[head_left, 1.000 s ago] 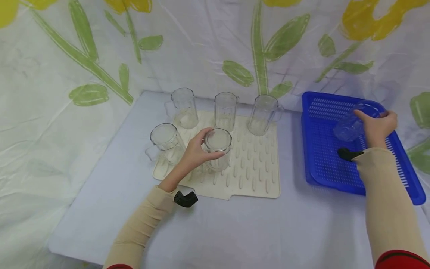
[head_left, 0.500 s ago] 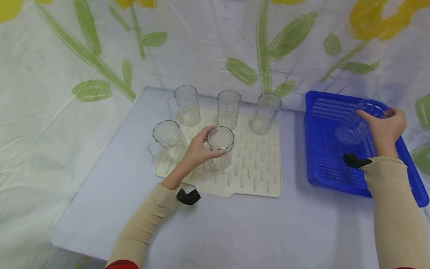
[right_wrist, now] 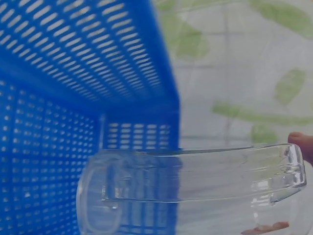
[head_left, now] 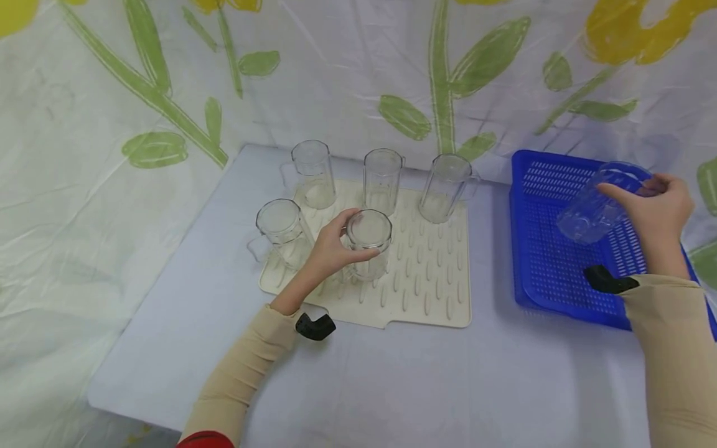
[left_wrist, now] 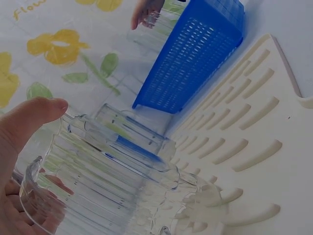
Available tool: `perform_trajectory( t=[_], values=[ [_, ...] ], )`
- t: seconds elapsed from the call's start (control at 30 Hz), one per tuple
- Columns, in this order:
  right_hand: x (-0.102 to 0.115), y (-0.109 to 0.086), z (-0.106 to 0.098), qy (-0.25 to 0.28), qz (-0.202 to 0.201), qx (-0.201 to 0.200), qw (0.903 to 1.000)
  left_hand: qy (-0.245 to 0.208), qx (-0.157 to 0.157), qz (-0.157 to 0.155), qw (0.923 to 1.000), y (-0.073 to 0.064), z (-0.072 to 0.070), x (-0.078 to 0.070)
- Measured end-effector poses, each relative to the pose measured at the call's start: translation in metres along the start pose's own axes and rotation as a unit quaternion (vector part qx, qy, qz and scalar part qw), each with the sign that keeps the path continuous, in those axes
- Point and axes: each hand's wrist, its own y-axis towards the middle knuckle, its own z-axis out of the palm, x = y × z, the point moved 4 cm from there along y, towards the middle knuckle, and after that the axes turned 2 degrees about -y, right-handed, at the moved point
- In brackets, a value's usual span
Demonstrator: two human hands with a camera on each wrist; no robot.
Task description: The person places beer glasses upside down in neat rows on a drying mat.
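My left hand (head_left: 335,249) grips a clear glass mug (head_left: 370,249) near its top, thumb on one side and fingers on the other. That mug stands on the cream drying mat (head_left: 426,286), close over its ridges in the left wrist view. At the right, my right hand (head_left: 661,208) holds another clear mug (head_left: 594,208) by its upper end. This one is tilted, its lower end inside the blue basket (head_left: 521,249). In the right wrist view the tilted mug (right_wrist: 195,191) spans the basket's wall, with a fingertip at its end.
Along the mat's back stand three clear mugs: left (head_left: 313,174), middle (head_left: 383,180) and right (head_left: 445,186). Another mug (head_left: 284,230) is at the mat's left edge, its handle pointing left. Behind the white table (head_left: 185,298) hangs a flowered sheet (head_left: 336,81).
My right hand has shifted right and slightly up with its mug, which leans more now. My left hand stays on its mug; the view itself has shifted slightly.
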Motion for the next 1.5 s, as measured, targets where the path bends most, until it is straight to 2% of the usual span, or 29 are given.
perform_trajectory(
  t=[0.07,0.17,0.27,0.37,0.53,0.6,0.67,0.9,1.03,1.2,1.4,1.5],
  values=[
    [0.026,-0.022,-0.013,0.006,0.011,0.005,0.9999,-0.003,0.0,-0.002,1.0,-0.002,-0.001,-0.008],
    [0.076,-0.065,-0.035,0.006,0.02,0.023,0.9995,-0.01,0.0,-0.001,0.9999,-0.006,-0.003,-0.022],
    [0.117,-0.101,-0.053,0.004,0.013,0.035,0.9993,-0.011,-0.001,0.0,0.9999,-0.01,-0.005,-0.034],
    [0.138,-0.12,-0.065,0.008,0.008,0.043,0.999,-0.01,-0.001,-0.002,0.9999,-0.007,-0.004,-0.026],
    [0.144,-0.131,-0.076,0.039,0.003,0.054,0.9978,-0.005,-0.001,-0.008,1.0,0.0,0.001,0.0],
    [0.143,-0.134,-0.078,0.046,-0.003,0.062,0.997,-0.007,0.0,-0.01,0.9999,0.001,0.002,0.002],
    [0.142,-0.137,-0.079,0.046,-0.012,0.068,0.9965,-0.015,0.0,-0.011,0.9998,0.0,0.003,0.0],
    [0.148,-0.15,-0.087,0.063,-0.051,0.06,0.9949,-0.015,-0.002,-0.008,0.9999,-0.01,-0.002,-0.034],
    [0.155,-0.157,-0.089,0.06,-0.084,0.054,0.9932,-0.015,-0.003,-0.01,0.9998,-0.011,-0.002,-0.037],
    [0.159,-0.164,-0.089,0.072,-0.108,0.074,0.9888,-0.016,-0.005,-0.017,0.9997,-0.011,-0.003,-0.035],
    [0.165,-0.173,-0.088,0.044,-0.13,0.089,0.9866,-0.02,-0.003,-0.019,0.9996,-0.011,-0.002,-0.035],
    [0.171,-0.179,-0.086,0.049,-0.147,0.097,0.9832,-0.02,-0.004,-0.015,0.9997,-0.011,-0.002,-0.036]
  ],
)
